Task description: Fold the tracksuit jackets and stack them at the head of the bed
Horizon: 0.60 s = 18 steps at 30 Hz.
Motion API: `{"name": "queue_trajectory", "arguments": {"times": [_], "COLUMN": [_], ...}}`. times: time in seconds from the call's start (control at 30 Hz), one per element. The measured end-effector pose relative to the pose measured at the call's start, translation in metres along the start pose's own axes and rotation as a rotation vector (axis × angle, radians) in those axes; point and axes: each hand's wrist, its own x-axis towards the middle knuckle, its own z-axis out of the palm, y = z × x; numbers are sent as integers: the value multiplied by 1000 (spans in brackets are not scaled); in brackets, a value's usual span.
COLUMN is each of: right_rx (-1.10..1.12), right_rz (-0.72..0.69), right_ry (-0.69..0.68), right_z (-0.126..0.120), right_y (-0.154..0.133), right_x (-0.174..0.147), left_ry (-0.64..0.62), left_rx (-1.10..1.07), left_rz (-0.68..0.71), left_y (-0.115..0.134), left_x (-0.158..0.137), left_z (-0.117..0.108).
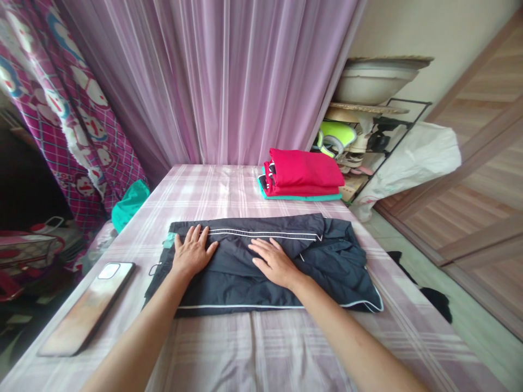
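A dark garment (245, 288) with white piping lies partly folded on the table, its far edge doubled over toward me. Its kind I cannot tell for sure; a small teal patch shows at its left end. My left hand (192, 253) rests flat on the left part of the cloth, fingers spread. Near the middle, my right hand (275, 262) lies on the fabric with fingers stretched out, just below the double white stripe. The right end of the garment looks bunched and creased.
A folded stack of red and teal clothes (304, 174) sits at the table's far right. A phone (90, 307) lies at the left on the plaid tablecloth (212, 185). Purple curtains (245, 81) hang behind; a rack with basins (371, 81) stands at the right.
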Motion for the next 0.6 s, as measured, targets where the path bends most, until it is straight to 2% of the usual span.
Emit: {"name": "queue_trajectory", "arguments": {"times": [0.07, 0.17, 0.27, 0.37, 0.43, 0.5, 0.6], "right_rx": [85, 122, 111, 114, 150, 225, 328], "right_rz": [-3, -21, -8, -1, 6, 33, 62], "right_ry": [57, 84, 116, 160, 184, 219, 265], "right_z": [-7, -10, -5, 1, 3, 3, 1], "right_y": [8, 14, 13, 9, 7, 7, 10], "right_x": [-17, -37, -44, -42, -39, -35, -31], "left_ry": [56, 212, 321, 221, 145, 114, 64], "left_rx": [-31, -105, -232, -342, -378, -422, -540], "left_rz": [11, 76, 266, 556, 653, 619, 437], "left_y": [-2, -4, -3, 3, 8, 12, 15], "left_x": [0, -5, -20, -39, -48, -49, -40], "left_z": [1, 2, 0, -4, -5, -6, -3]}}
